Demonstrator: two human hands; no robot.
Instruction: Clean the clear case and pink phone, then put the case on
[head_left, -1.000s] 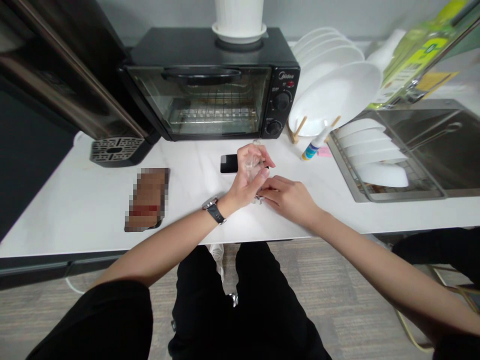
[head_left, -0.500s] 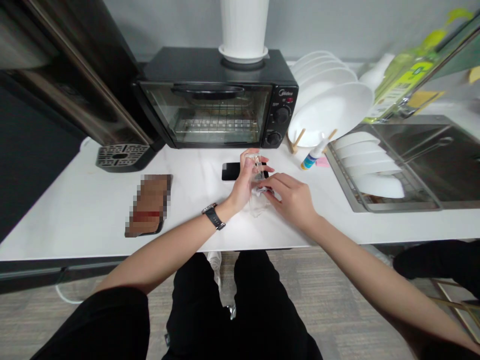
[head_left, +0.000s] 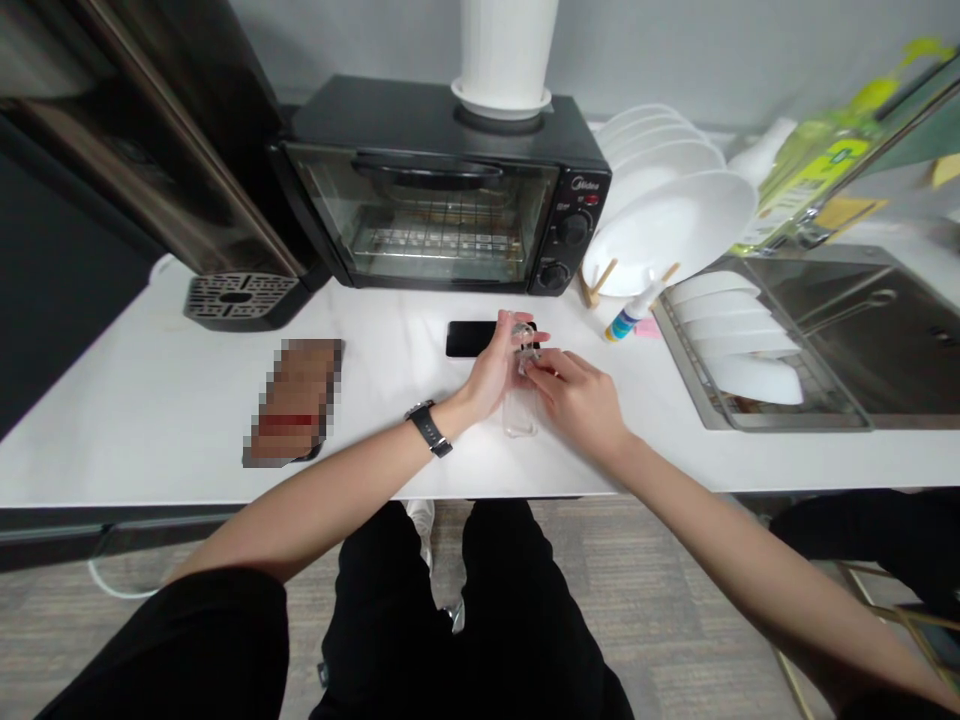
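Note:
My left hand, with a black watch on its wrist, grips a clear phone case above the white counter. The case tilts, its lower end toward me. From the other side my right hand pinches a small crumpled whitish piece, perhaps a tissue, against the case's upper part. The fingers partly cover that piece. Behind my left hand a black phone lies flat on the counter, its right part hidden by the fingers.
Behind stands a black toaster oven with a white pot on top. To the right are a small spray bottle, racked plates and a sink with bowls. A pixelated brown object lies left.
My right hand and the whitish piece have shifted slightly up along the case. The case's lower end shows more plainly. The camera view has shifted a little.

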